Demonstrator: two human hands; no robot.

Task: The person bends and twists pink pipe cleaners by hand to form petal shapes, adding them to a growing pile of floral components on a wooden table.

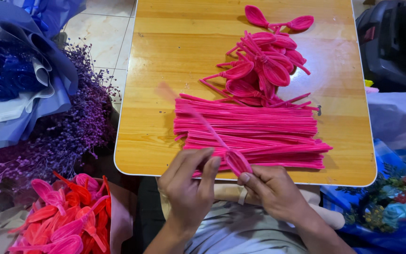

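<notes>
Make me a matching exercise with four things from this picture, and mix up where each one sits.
Things:
1. Folded pink petal loops
2. Straight pink pipe cleaners
3. Purple dried flowers
4. Petal being bent

Places:
A. Between the left hand and right hand
B. Far part of the wooden table
C. Left of the table
D. Near part of the table

Pairs: 1-B, 2-D, 3-C, 4-A

Bright, even light with glare on the wooden table [339, 89]; the moving pink stem [198, 117] is motion-blurred.
</notes>
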